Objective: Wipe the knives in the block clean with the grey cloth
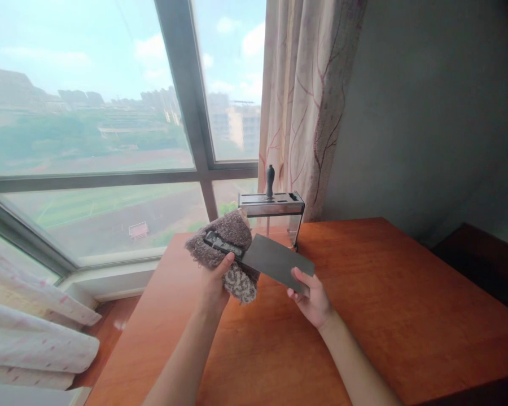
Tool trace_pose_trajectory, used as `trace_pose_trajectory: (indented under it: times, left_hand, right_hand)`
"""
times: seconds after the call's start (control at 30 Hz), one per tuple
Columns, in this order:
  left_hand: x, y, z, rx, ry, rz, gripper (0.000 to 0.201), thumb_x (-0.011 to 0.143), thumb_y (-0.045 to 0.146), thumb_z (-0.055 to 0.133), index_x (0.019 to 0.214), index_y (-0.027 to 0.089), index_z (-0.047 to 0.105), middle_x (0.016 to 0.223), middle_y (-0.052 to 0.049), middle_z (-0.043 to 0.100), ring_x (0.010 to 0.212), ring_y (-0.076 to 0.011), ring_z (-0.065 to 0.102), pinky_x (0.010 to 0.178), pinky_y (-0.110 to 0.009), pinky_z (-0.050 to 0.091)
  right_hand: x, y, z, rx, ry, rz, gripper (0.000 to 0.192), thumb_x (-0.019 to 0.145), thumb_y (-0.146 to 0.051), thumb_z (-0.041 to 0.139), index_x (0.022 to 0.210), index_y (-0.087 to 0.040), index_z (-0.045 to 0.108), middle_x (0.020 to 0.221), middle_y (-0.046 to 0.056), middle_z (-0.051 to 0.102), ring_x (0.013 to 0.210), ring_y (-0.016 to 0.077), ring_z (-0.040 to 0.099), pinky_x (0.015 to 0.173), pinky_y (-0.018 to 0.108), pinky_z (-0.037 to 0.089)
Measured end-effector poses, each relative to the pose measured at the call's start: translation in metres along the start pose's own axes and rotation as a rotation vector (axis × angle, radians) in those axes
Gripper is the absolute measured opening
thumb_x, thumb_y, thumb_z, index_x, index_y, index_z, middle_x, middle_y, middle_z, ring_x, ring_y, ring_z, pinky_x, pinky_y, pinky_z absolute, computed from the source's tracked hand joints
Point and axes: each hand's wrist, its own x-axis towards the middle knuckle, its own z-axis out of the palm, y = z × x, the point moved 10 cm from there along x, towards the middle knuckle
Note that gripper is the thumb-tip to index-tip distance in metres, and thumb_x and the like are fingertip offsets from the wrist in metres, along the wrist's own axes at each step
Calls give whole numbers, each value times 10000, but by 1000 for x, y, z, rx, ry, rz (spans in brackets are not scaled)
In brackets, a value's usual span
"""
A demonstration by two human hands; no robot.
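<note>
A broad grey cleaver (279,266) is held tilted over the table, its blade slanting down to the right. My left hand (215,285) is closed where the blade meets the dark handle (225,245), thumb on top, with a shaggy grey-brown cloth (237,226) bunched beneath the handle. Part of the cloth, lighter and patterned, hangs below the blade. At the blade's far end, my right hand (313,299) pinches it, thumb on the upper face and fingers mostly underneath.
Behind the blade stands a knife holder (273,207) with clear sides, one dark handle (270,181) upright in its top. The reddish-brown wooden table (385,293) reaches toward the grey wall (410,124). A window (88,141) and curtains (300,96) border the table's back.
</note>
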Motion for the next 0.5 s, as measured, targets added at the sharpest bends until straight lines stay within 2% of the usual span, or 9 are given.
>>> trace_pose_trajectory:
  times: [0.17, 0.3, 0.4, 0.5]
  left_hand:
    - [1, 0, -3, -90, 51, -59, 381, 715, 202, 716, 1086, 175, 633, 997, -68, 725, 997, -268, 654, 926, -395, 509]
    - [3, 9, -10, -221, 102, -106, 223, 745, 224, 624, 945, 136, 666, 849, -75, 736, 943, -282, 672, 883, -403, 532]
    - [6, 16, -15, -271, 108, -74, 262, 720, 193, 583, 959, 126, 667, 831, -73, 733, 912, -283, 679, 849, -405, 545]
    - [7, 12, -15, -277, 96, -98, 317, 697, 174, 573, 997, 124, 662, 839, -74, 732, 895, -282, 681, 836, -404, 548]
  right_hand:
    - [-9, -13, 19, -226, -131, -157, 242, 746, -359, 722, 808, -138, 646, 615, 4, 649, 475, 125, 604, 419, 207, 445]
    - [-12, -19, 20, -281, -118, -216, 251, 748, -378, 712, 798, -141, 647, 591, 6, 642, 457, 133, 592, 411, 222, 427]
    - [-11, -19, 18, -281, -106, -207, 260, 738, -384, 715, 781, -136, 651, 563, 8, 629, 446, 130, 580, 404, 218, 415]
    - [-10, -19, 15, -244, -91, -200, 257, 721, -377, 729, 781, -141, 647, 580, 2, 628, 434, 121, 570, 397, 215, 411]
